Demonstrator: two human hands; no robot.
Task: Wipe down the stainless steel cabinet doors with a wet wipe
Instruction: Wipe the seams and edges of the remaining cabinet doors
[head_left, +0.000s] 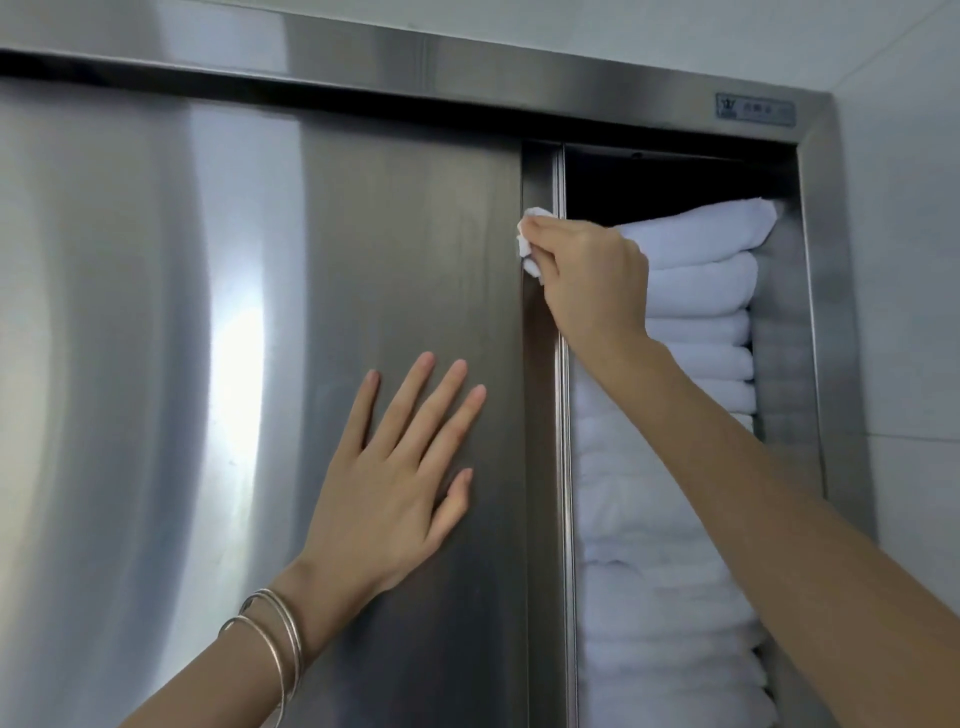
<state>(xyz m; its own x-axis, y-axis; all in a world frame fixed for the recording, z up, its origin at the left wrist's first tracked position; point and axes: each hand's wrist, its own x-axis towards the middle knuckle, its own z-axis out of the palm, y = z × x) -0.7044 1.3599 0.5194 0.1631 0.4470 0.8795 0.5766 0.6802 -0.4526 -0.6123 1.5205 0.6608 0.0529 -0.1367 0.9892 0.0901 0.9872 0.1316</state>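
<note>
wipe pressed to the edge of the steel door

the brushed steel sliding door (260, 364) fills the view from the left side to past the middle, with a bright patch of reflected light on its left part and faint streaks on its right part. the steel frame (823, 270) runs above the door and down well to the right of it, with a pale tiled wall (909, 260) farther right. just right of the door's vertical edge the cabinet stands open. a tall stack of folded white towels (691, 291) fills that gap, with dark space above the stack.

the left hand (400, 483) lies flat on the lower right part of the door, fingers straight and spread, gripping nothing. thin silver bangles (275, 639) ring its wrist, in front of the door's lower part. the right hand (587, 275) reaches up across the towels to the door's right edge, its fingers curled around a crumpled white wipe (523, 247). the wipe touches the narrow strip at the door's right edge, high up, above and to the right of the left hand. a small grey label (756, 110) sits on the frame above and to the right of the door; its print is too blurred to read.
</note>
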